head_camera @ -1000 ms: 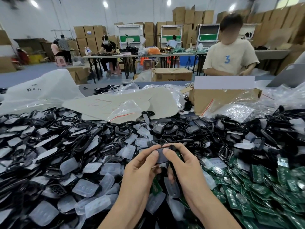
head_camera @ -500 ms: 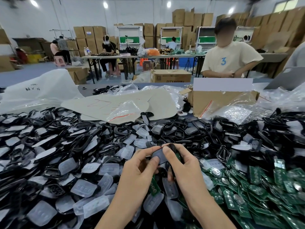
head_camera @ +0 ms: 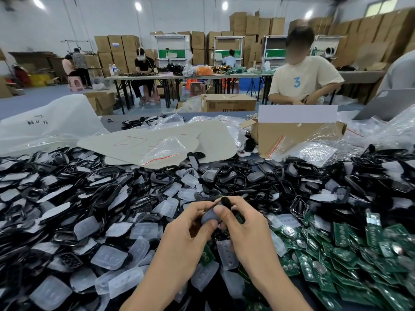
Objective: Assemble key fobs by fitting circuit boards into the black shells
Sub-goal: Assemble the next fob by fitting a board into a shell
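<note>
**As the Thumbs Are Shifting, a Fob Is Being Pressed Together**

While the heaps are lying just as they were a second ago, the thumbs are changing place. The left thumb is sliding down from the top edge onto the grey face of the fob point(head_camera: 210, 216), and the right thumb is pressing just beside it. To my judgement, this is meaning that the seating is under way but not finished, since both hands are working round the piece rather than letting it go.

The left hand point(head_camera: 186, 225) is curling narrowly round the fob's left side, thumb on top and fingers beneath. The right hand point(head_camera: 249, 225) is gripping the right side likewise. The fob's black tip is poking up above the right thumb. A green sliver is showing by the right fingers, possibly a board edge, though I am not telling for certain.

The fob is sitting between both hands, raised above the heap near the middle. Boards point(head_camera: 350, 248) are lying heaped to the right. Shells point(head_camera: 107, 194) are spreading left and behind, with clear pads point(head_camera: 109, 258) lying among them.
</note>
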{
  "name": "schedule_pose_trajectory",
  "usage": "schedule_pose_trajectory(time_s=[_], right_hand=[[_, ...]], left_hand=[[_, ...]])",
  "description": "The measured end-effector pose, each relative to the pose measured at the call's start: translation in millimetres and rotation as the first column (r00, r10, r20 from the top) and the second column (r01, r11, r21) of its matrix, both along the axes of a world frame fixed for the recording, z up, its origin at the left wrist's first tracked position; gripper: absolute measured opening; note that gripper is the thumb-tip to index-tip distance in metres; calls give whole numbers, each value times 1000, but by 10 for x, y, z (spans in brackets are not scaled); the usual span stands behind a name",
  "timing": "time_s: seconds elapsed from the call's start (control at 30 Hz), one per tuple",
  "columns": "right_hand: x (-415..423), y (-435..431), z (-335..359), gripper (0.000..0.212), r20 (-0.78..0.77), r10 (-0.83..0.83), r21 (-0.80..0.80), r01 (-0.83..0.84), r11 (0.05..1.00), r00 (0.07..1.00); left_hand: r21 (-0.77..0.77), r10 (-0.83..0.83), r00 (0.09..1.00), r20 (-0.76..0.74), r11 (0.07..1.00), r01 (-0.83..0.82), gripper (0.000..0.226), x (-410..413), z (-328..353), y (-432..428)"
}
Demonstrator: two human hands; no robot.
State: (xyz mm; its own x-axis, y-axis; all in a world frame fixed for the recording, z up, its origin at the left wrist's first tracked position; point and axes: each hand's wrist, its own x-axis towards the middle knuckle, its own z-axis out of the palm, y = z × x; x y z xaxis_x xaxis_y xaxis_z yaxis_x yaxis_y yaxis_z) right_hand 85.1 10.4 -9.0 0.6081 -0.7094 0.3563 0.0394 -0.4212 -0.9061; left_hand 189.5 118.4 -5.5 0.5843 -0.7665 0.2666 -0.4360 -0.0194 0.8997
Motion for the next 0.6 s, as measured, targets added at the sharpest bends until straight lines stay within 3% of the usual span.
schedule_pose_trajectory(time_s=[0.1, 0.27, 0.43, 0.53, 0.6], right_hand=[[2, -5, 0, 7, 0, 5, 11, -5, 1000, 1000], [-10, -3, -3, 26, -26, 26, 3, -26, 1000, 999], [0, 6, 20, 14, -3, 105, 51, -105, 993, 994], [-9, 7, 59, 24, 48, 142, 244, -150, 958, 989], [10, -22, 92, 20, 131, 147, 466, -192, 864, 980]], left_hand=[[28, -33, 999, 30, 999, 32, 39, 30, 22, 27], [24, -20, 997, 73, 1000, 18, 36, 21, 15, 52], [-25, 69, 991, 112, 997, -66, 27, 8, -18, 34], [-58, 137, 989, 58, 989, -133, 28, 22, -36, 7], [-97, 157, 987, -42, 982, -160, 29, 41, -23, -3]])
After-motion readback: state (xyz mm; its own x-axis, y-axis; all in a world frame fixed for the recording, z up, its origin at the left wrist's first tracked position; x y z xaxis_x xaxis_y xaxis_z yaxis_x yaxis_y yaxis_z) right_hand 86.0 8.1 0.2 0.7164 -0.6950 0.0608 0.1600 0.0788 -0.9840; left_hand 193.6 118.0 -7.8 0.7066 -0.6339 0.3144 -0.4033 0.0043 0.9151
